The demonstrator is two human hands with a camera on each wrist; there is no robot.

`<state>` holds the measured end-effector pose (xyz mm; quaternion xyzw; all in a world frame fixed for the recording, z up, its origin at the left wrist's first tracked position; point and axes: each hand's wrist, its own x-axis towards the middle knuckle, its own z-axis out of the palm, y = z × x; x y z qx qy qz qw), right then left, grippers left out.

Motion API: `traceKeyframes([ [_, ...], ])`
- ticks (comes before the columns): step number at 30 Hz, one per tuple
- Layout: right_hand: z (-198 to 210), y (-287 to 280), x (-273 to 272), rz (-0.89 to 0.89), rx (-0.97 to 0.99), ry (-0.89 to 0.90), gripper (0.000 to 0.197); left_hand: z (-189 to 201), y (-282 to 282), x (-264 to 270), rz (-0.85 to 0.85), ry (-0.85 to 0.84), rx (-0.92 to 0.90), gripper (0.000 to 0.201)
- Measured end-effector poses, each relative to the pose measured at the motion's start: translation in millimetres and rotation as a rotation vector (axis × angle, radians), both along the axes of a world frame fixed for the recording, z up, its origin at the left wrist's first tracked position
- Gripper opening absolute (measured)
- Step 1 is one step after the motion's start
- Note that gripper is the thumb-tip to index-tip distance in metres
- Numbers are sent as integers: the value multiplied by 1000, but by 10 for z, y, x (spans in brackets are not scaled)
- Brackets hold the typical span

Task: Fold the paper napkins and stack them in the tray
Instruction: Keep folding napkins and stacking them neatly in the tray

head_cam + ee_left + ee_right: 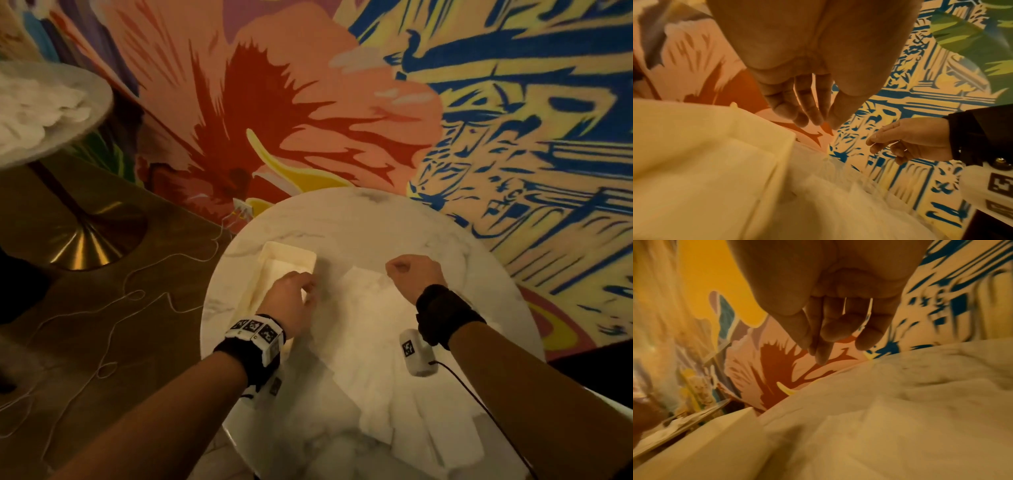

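Note:
A cream tray (287,255) stands on the left half of a round marble table (376,219). My left hand (306,282) hovers over the tray's right rim (785,146). Its fingers (807,113) hang fairly straight and hold nothing. Whether a napkin lies in the tray I cannot tell. A white paper napkin (363,294) lies spread beside the tray, also seen in the left wrist view (828,203). My right hand (399,267) is above this napkin's far corner, its loosely curled fingers (836,331) empty over the crumpled paper (900,410).
Several more white napkins (428,428) lie loose on the near part of the table. A second round table (51,113) with a brass foot (85,246) stands at the left. A painted wall runs behind the table, and white string (137,294) trails across the floor.

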<state>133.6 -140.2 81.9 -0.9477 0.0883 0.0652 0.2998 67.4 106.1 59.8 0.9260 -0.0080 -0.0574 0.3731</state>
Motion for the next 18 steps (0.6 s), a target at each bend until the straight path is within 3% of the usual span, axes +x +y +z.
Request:
traceKeyframes([
  [8, -380, -1076, -755, -119, -20, 233, 17, -289, -995, -277, -205, 170, -2, 21],
  [18, -753, -1585, -1382, -143, -70, 372, 33, -646, -1813, -695, -321, 439, 29, 28],
])
